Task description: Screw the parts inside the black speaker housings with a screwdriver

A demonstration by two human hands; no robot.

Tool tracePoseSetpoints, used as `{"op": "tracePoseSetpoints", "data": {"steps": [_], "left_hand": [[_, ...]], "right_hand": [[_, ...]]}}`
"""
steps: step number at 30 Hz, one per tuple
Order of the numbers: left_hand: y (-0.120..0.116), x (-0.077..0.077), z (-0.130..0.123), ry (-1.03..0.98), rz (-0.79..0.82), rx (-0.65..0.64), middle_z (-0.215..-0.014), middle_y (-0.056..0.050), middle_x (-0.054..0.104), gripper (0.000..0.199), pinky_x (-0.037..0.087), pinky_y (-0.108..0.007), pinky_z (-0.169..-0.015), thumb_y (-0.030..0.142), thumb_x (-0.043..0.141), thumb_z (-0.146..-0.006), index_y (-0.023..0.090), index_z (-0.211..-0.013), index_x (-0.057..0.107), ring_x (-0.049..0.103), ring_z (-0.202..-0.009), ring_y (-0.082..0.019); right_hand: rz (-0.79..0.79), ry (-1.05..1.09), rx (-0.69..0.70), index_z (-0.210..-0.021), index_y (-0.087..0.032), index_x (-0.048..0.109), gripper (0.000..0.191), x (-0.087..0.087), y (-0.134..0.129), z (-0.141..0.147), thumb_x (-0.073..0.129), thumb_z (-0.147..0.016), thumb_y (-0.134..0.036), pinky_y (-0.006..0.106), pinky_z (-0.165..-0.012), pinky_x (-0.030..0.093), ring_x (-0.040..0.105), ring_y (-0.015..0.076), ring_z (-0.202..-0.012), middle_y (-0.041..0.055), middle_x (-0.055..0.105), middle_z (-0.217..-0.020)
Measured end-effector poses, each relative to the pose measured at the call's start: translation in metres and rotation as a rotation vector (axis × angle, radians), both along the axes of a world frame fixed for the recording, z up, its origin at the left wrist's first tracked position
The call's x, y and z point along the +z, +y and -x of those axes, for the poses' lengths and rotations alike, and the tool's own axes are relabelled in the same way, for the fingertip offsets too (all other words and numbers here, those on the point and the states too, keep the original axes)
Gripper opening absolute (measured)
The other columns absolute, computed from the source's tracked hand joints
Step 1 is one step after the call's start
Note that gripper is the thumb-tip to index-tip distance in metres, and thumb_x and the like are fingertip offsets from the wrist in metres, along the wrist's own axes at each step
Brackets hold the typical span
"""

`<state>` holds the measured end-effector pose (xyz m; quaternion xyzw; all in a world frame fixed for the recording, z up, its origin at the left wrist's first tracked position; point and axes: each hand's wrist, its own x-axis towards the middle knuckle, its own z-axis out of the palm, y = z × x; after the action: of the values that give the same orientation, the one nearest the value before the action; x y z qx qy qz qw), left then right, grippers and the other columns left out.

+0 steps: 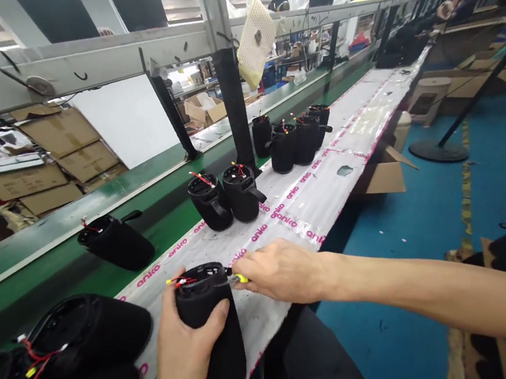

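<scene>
Our left grip point(188, 347) wraps around the black cylinder point(226, 347), thumb on its near side, by the near edge of the worktop point(269, 312). The cylinder's long axis slants: the end with red wires point(186, 281) points away from us, the base toward our lap. Our right grip point(276, 270) pinches a small yellow tool point(241, 278) just right of the rim; whether they touch, we cannot tell. 2 similar cylinders point(242, 197) stand just beyond.

We are holding a tilted, open-topped black cylinder point(230, 350) with red wires point(184, 281), a partly yellow tool point(241, 277) at its rim.
</scene>
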<state>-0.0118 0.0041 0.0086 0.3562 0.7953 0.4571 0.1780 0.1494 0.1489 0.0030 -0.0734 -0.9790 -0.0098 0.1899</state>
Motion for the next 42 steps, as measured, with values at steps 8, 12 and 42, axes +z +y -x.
{"op": "tracePoseSetpoints", "data": {"steps": [8, 12, 42], "left_hand": [[0.001, 0.001, 0.007, -0.035, 0.01, -0.035, -0.122, -0.009, 0.066, 0.079, 0.047, -0.048, -0.1, 0.051, 0.078, -0.071, 0.023, -0.139, 0.051, 0.063, -0.11, -0.032], [0.002, -0.001, 0.009, -0.064, -0.011, -0.045, -0.124, -0.009, 0.066, 0.078, 0.046, -0.049, -0.102, 0.049, 0.079, -0.071, 0.024, -0.14, 0.051, 0.063, -0.111, -0.031], [0.011, 0.001, 0.006, 0.022, 0.054, -0.182, -0.126, -0.011, 0.064, 0.072, 0.044, -0.047, -0.101, 0.049, 0.076, -0.072, 0.021, -0.134, 0.053, 0.06, -0.115, -0.032]], "right_hand": [[-0.276, -0.05, -0.013, -0.095, -0.019, 0.05, 0.009, 0.015, 0.002, -0.004, 0.044, -0.097, -0.011, 0.032, -0.046, 0.016, 0.057, 0.0159, -0.057, -0.0008, 0.059, -0.073], [-0.372, -0.041, 0.016, -0.096, -0.018, 0.049, 0.014, 0.016, 0.005, -0.001, 0.046, -0.091, -0.006, 0.032, -0.046, 0.02, 0.057, 0.0166, -0.057, -0.0009, 0.057, -0.073], [-0.718, -0.003, 0.097, -0.103, -0.018, 0.055, 0.02, 0.032, 0.021, -0.005, 0.04, -0.095, -0.008, 0.034, -0.047, 0.023, 0.057, 0.0172, -0.054, -0.0013, 0.054, -0.068]]}}
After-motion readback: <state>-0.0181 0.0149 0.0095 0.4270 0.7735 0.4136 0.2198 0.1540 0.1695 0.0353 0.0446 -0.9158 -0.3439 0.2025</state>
